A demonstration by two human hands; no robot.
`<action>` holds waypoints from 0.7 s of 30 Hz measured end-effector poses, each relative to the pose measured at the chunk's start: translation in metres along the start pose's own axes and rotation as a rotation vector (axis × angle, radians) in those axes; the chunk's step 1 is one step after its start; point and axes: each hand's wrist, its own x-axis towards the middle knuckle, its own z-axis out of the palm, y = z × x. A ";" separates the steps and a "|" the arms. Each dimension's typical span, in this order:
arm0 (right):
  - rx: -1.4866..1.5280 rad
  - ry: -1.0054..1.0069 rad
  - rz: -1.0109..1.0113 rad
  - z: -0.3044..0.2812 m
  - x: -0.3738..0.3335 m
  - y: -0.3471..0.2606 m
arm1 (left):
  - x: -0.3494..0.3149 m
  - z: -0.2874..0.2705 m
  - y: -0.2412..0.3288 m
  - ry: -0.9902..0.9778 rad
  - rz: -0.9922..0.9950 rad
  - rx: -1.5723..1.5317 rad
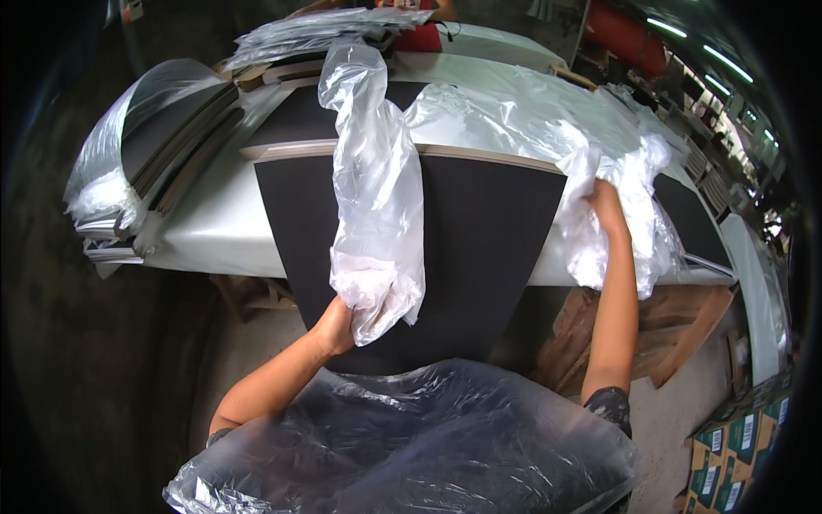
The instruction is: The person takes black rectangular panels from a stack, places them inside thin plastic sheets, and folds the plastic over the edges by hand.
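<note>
Wearer's hands: two (left hand (336, 327), right hand (606, 206)). Long plastic bundle (377, 197) across the worktop's (218, 238) front edge: one. Co-worker (418, 39) at the far edge: one.

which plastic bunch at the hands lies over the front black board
The long bunch at the left hand; the other bunch, at the right hand, lies right of the board.

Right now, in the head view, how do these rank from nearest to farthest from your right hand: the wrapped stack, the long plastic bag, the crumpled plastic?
1. Crumpled plastic: right at my right hand.
2. Long plastic bag: to the left, over the black board.
3. Wrapped stack: farthest, at the left end.
</note>
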 end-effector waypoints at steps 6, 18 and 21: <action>0.416 0.620 -0.011 0.016 0.023 -0.002 | 0.003 -0.008 -0.016 0.067 -0.014 -0.191; 0.692 0.201 -0.465 0.107 -0.144 -0.216 | -0.007 -0.014 -0.042 -0.230 -0.114 -0.119; 1.552 0.133 0.070 0.081 -0.121 -0.219 | -0.014 -0.033 -0.065 -0.333 -0.112 -0.179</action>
